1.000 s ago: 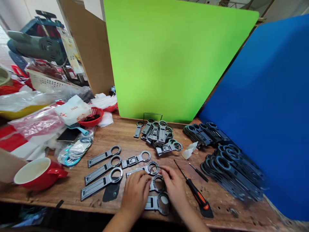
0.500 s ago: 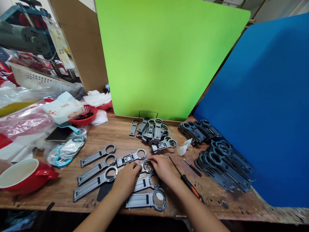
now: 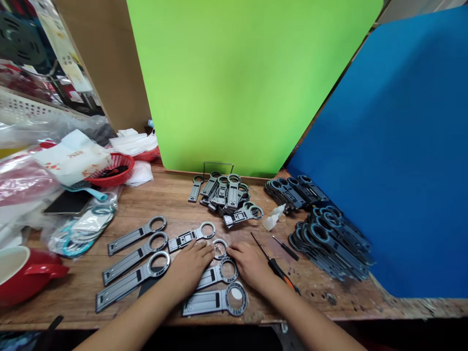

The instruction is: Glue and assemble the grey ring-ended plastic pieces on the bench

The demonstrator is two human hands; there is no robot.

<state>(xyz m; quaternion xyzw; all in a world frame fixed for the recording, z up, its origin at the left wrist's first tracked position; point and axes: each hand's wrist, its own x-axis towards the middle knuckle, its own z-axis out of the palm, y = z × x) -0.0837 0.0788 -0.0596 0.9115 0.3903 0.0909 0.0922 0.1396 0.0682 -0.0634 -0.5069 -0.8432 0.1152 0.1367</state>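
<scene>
My left hand (image 3: 192, 265) lies over one grey ring-ended part, its fingers spread on the body and hiding most of it. That part's ring (image 3: 220, 249) shows between my hands. My right hand (image 3: 248, 263) is at the ring's right edge, fingers bent together; whether they pinch it cannot be made out. Above my left hand lies a part with a slotted frame (image 3: 186, 239). Two more ring-ended parts, a middle one (image 3: 210, 278) and a front one (image 3: 204, 303), lie below. Three similar parts (image 3: 124, 262) are lined up to the left.
A pile of parts (image 3: 226, 195) sits before the green board (image 3: 248, 87). Dark parts (image 3: 332, 243) are heaped at right. An orange-black screwdriver (image 3: 280, 270), a small screwdriver (image 3: 287, 248) and a white bottle (image 3: 272, 219) lie nearby. A red mug (image 3: 32, 275) stands left.
The view has shifted, so the table's things appear further left. My left hand has flattened and spread over the part; my right hand remains beside the ring.
</scene>
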